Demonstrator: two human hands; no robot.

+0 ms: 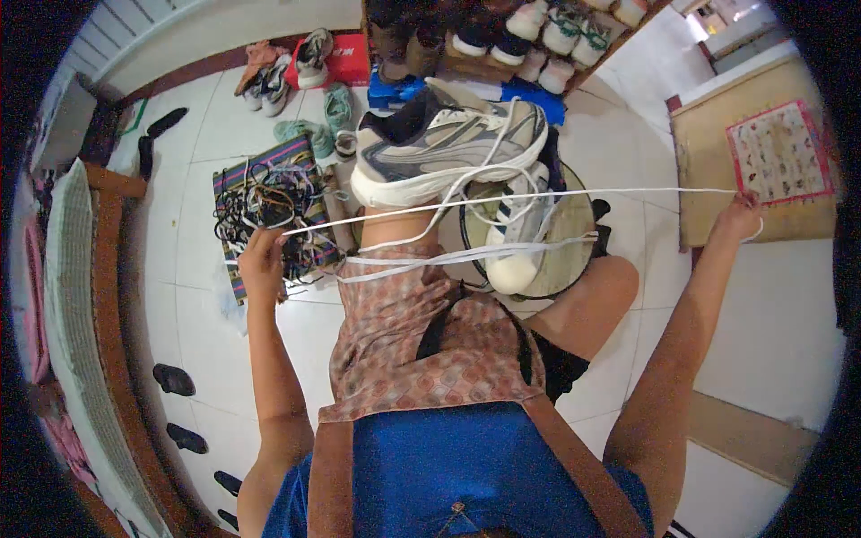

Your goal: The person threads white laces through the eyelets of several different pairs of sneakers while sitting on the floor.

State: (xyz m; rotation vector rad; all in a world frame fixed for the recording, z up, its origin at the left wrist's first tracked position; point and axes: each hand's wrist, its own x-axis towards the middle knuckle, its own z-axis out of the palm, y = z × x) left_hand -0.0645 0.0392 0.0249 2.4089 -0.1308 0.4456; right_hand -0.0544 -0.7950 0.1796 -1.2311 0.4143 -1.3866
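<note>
A white shoelace [511, 197] is stretched nearly straight across the view, pinched at the left by my left hand [261, 263] and at the right by my right hand [737, 216]. Behind it, a grey and white sneaker [410, 158] rests on its side over my leg, with a loose white lace looping down from its front. A second white sneaker with dark stripes [514, 245] lies on a round glass-like top [572, 269]. Pale laces [464, 255] also cross my patterned apron [390, 323]. My left hand is beside a heap of mixed shoelaces [269, 195].
The heap lies on a striped mat [237, 286]. Pale green shoes [336, 111], a red shoe box [350, 57] and a loaded shoe rack [464, 66] stand beyond. A wooden bench [111, 282] runs along the left, near black slippers [173, 380]. A tan panel [703, 148] is at right.
</note>
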